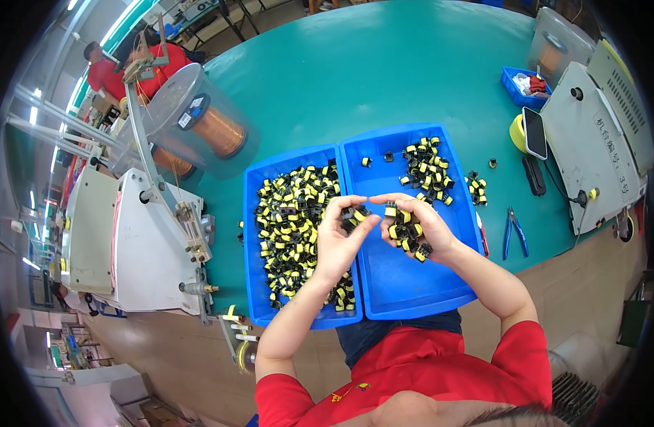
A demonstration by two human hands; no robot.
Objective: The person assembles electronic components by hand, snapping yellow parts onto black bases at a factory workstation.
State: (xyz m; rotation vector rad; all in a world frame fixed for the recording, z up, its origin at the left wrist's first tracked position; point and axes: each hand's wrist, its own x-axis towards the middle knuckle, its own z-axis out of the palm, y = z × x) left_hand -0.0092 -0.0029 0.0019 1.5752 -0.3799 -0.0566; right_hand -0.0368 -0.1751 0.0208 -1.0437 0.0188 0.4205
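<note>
Both of my hands are raised over the two blue trays, fingertips close together. My left hand (pixel 342 238) curls around a few small black-and-yellow coils, above the inner edge of the left tray (pixel 251 245). That tray is heaped with many coils (pixel 291 235) of the same kind. Over the right tray (pixel 405 292), my right hand (pixel 430 224) cups a handful of yellow-taped coils (pixel 406 231), its fingers bent around them. A looser pile of coils (pixel 428 171) lies at the far end of the right tray, with two single ones beside it.
Right of the trays lie some loose coils (pixel 477 189), blue-handled pliers (pixel 515 233) and a phone (pixel 534 133) near a yellow tape roll. Winding machines (pixel 145 249) flank the table, with copper wire spools (pixel 220 132) at the left. A small blue basket (pixel 524 87) stands far right.
</note>
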